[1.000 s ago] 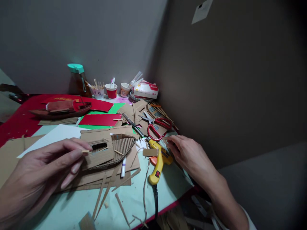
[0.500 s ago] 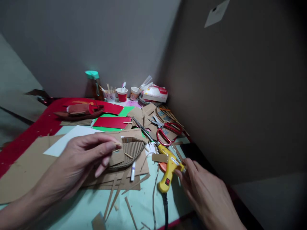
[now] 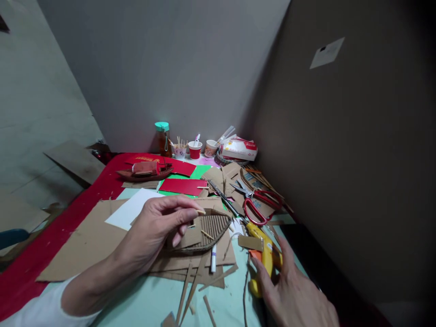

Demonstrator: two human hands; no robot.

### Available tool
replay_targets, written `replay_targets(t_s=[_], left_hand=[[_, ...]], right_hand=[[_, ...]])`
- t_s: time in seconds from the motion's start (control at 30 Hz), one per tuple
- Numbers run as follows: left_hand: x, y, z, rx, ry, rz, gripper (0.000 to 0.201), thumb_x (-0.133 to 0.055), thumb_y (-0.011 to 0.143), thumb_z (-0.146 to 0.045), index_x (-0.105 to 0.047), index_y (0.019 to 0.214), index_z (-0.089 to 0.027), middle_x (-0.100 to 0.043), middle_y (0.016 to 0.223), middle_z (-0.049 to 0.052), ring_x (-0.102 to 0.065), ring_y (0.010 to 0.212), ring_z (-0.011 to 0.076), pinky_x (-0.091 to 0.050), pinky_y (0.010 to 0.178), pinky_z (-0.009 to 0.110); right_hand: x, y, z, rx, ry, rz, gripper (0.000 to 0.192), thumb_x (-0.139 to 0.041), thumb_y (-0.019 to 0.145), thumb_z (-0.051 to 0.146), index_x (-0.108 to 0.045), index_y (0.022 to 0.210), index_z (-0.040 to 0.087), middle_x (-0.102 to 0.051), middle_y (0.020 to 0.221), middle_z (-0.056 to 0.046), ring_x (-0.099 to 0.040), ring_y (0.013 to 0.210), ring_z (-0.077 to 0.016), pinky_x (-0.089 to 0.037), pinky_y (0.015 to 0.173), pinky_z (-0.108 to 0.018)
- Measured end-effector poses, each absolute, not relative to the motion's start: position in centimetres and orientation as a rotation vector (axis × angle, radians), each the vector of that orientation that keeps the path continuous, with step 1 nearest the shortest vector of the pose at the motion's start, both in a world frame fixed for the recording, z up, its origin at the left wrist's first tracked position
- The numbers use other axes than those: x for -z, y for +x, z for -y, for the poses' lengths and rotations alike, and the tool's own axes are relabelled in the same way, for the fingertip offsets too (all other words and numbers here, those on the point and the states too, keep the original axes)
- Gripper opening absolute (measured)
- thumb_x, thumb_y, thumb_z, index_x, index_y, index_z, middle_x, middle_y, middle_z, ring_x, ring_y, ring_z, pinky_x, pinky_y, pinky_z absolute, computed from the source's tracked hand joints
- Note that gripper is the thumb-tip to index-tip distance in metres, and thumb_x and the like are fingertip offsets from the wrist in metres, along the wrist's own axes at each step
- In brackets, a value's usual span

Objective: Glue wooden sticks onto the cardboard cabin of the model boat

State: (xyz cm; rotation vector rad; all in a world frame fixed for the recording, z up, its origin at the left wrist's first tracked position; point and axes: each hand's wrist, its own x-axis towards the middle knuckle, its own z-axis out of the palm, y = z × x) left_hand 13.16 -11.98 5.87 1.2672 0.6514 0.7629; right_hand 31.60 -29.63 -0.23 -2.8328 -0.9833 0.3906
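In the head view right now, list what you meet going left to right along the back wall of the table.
Brown bottle with teal cap → cup of wooden sticks → red cup → pale paper cup → white and red packet.

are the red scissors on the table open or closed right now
Open. The red scissors lie flat on cardboard scraps with the blades spread apart toward the left and the two handle loops separated.

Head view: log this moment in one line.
left hand: pinches thin wooden stick | right hand: grip closing on yellow glue gun | brown cardboard boat: on table
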Motion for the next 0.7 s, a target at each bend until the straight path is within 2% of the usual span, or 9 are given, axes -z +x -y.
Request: replay_targets(t_s=[0.1, 0.2, 0.3, 0.37, 0.47, 0.57, 0.7], left_hand=[[-5.9, 12.5, 10.9, -0.786, 1.297, -0.653, 0.016, -0.09, 0.072, -0.033, -0.083, 0.075, -0.019, -0.059, 0.058, -0.003, -0.047, 0.046, 0.0053, -0.038, 0.037, 0.01], [-6.4, 11.6, 9.9, -0.797, 1.324, -0.646, 0.014, -0.089, 0.073, -0.031, -0.083, 0.077, -0.019, -0.059, 0.058, -0.003, -0.047, 0.047, 0.0051, -0.039, 0.039, 0.011], [-6.8, 10.8, 9.3, -0.813, 1.321, -0.637, 0.012, -0.089, 0.073, -0.03, -0.083, 0.076, -0.02, -0.059, 0.059, -0.003, -0.048, 0.05, 0.0056, -0.039, 0.04, 0.01], [-6.9, 10.4, 9.0, -0.813, 1.318, -0.634, 0.011, -0.088, 0.073, -0.029, -0.082, 0.077, -0.021, -0.059, 0.058, -0.003, -0.049, 0.051, 0.0061, -0.039, 0.041, 0.01], [-6.9, 10.0, 8.8, -0.806, 1.317, -0.616, 0.013, -0.089, 0.072, -0.029, -0.082, 0.076, -0.019, -0.059, 0.059, -0.002, -0.048, 0.051, 0.0068, -0.039, 0.039, 0.01], [-7.2, 9.9, 8.8, -0.801, 1.342, -0.626, 0.014, -0.088, 0.072, -0.031, -0.082, 0.076, -0.019, -0.06, 0.059, -0.001, -0.047, 0.05, 0.0068, -0.039, 0.039, 0.011], [-7.4, 10.1, 9.2, -0.78, 1.365, -0.695, 0.019, -0.089, 0.068, -0.035, -0.081, 0.072, -0.018, -0.06, 0.058, 0.0, -0.047, 0.049, 0.0074, -0.038, 0.038, 0.011]], right_hand=[[0.3, 31.1, 29.4, -0.326, -2.856, 1.017, 0.066, -0.02, 0.104, 0.053, -0.03, 0.156, 0.014, -0.078, 0.099, -0.019, -0.078, 0.086, -0.0414, -0.056, 0.069, -0.049], [0.2, 30.5, 29.5, -0.28, -2.894, 1.03, 0.052, -0.022, 0.103, 0.041, -0.042, 0.142, 0.013, -0.077, 0.089, -0.018, -0.077, 0.082, -0.0396, -0.053, 0.065, -0.044], [-0.3, 30.0, 30.0, -0.254, -2.855, 0.891, 0.039, -0.029, 0.099, 0.043, -0.048, 0.122, 0.017, -0.073, 0.078, -0.014, -0.075, 0.076, -0.0379, -0.05, 0.063, -0.042], [-0.4, 29.9, 30.5, -0.194, -2.759, 0.675, 0.032, -0.04, 0.093, 0.048, -0.049, 0.11, 0.022, -0.074, 0.08, -0.013, -0.074, 0.073, -0.0362, -0.051, 0.063, -0.041], [0.0, 29.8, 31.2, -0.097, -2.401, 0.394, 0.036, -0.06, 0.084, 0.056, -0.051, 0.1, 0.025, -0.073, 0.09, -0.011, -0.072, 0.076, -0.0314, -0.055, 0.066, -0.04], [0.6, 29.6, 31.2, -0.155, -1.943, 0.318, 0.05, -0.078, 0.074, 0.059, -0.056, 0.103, 0.023, -0.07, 0.093, -0.008, -0.071, 0.083, -0.0274, -0.06, 0.074, -0.036], [0.2, 28.6, 30.1, -0.382, -1.691, 0.299, 0.061, -0.085, 0.069, 0.057, -0.063, 0.113, 0.019, -0.074, 0.1, -0.009, -0.073, 0.093, -0.0293, -0.062, 0.079, -0.036]])
